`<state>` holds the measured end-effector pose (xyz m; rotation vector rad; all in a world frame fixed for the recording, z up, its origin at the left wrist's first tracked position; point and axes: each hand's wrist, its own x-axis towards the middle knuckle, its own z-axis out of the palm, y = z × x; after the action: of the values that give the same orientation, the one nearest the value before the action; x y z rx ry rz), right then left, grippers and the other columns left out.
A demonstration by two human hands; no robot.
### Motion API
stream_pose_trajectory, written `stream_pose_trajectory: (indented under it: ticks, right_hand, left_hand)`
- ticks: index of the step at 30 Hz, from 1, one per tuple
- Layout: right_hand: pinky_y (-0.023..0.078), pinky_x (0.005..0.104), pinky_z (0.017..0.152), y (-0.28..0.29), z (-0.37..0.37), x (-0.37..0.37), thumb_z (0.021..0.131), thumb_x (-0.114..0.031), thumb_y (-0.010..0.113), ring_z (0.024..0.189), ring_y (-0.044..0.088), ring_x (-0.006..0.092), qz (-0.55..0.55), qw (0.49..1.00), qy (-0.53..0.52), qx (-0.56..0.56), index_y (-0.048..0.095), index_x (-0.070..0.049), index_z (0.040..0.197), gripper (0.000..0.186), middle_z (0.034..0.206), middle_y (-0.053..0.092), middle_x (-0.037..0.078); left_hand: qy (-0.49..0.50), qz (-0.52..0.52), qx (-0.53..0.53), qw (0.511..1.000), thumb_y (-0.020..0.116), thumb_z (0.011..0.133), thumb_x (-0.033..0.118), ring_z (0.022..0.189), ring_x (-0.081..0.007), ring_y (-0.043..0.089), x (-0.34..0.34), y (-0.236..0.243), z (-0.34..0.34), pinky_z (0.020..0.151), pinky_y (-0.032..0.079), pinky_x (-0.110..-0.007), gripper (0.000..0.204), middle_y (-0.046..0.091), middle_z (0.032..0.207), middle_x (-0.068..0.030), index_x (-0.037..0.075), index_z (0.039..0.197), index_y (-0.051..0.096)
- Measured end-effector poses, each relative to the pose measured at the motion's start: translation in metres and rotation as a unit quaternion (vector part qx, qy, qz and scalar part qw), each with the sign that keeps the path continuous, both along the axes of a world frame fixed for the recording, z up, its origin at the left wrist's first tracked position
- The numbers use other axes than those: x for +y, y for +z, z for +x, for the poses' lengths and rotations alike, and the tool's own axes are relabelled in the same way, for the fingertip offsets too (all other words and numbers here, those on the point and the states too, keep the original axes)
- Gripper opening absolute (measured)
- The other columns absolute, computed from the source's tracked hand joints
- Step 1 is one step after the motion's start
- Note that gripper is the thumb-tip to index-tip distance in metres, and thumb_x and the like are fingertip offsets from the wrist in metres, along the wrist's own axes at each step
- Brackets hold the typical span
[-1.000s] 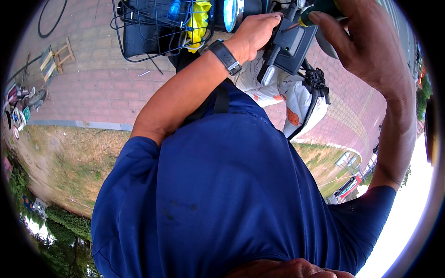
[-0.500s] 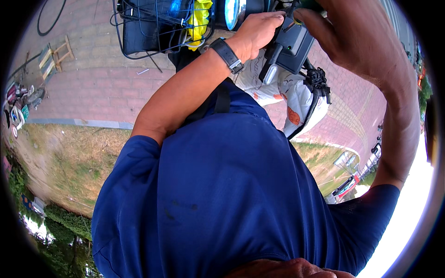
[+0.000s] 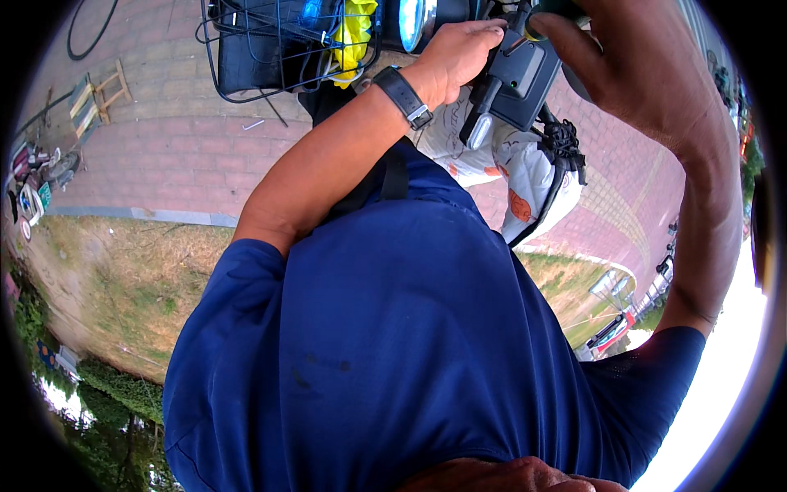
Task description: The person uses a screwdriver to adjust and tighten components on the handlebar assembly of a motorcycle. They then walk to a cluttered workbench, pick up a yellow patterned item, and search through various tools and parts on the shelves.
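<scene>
A black rectangular plastic housing [image 3: 520, 78] stands at the top middle, with a silver-tipped bar along its near-left edge. From the left, my left hand [image 3: 457, 59] is closed at the housing's edge, fingertips against its upper part. My right hand [image 3: 627, 78] comes over from the right, thumb and fingers closed around a tool that looks like a screwdriver, with a dark green and yellow handle [image 3: 537, 26]. Its thin metal shaft [image 3: 516, 47] points down-left at the housing. Part of the handle is hidden by the hand and cut by the top edge.
Left of my hands, a black wire basket [image 3: 287, 90] holds a yellow bag [image 3: 354, 41]. A round lamp [image 3: 414, 20] adjoins it. White sacks [image 3: 537, 180] and a black cable bundle [image 3: 561, 139] lie below the housing. A wooden frame [image 3: 111, 90] stands on the paving at far left.
My right hand has shifted slightly right, and the tool has turned a little with it. My left hand stays in place at the housing.
</scene>
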<state>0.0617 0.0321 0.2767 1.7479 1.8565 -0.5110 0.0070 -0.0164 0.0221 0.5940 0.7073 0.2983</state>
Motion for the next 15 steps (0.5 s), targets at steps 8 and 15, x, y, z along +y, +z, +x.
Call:
stream_pose_trajectory:
  ticks: [8, 15]
  right_hand:
    - [0.045, 0.0423, 0.054, -0.014, 0.009, -0.016, 0.079, -0.014, 0.068, 0.053, 0.057, 0.0269, 0.088, 0.975, 0.203, 0.024, 0.053, -0.004, 0.08, 0.019, 0.058, 0.051, 0.009]
    - [0.046, 0.0412, 0.056, -0.02, -0.004, -0.018, 0.083, -0.015, 0.066, 0.057, 0.058, 0.0278, 0.129, 0.969, 0.205, 0.058, 0.056, -0.004, 0.078, 0.016, 0.062, 0.053, 0.009]
  left_hand:
    - [0.013, 0.002, -0.012, 1.0, 0.054, 0.099, 0.025, 0.102, -0.0165, 0.064, 0.001, 0.001, -0.005, 0.091, 0.049, -0.033, 0.037, 0.067, 0.118, -0.0072, 0.008, 0.13, 0.062]
    - [-0.006, 0.0, 0.019, 1.0, 0.054, 0.099, 0.025, 0.102, -0.0163, 0.062, 0.004, 0.004, -0.003, 0.091, 0.048, -0.033, 0.035, 0.067, 0.117, -0.0075, 0.008, 0.129, 0.063]
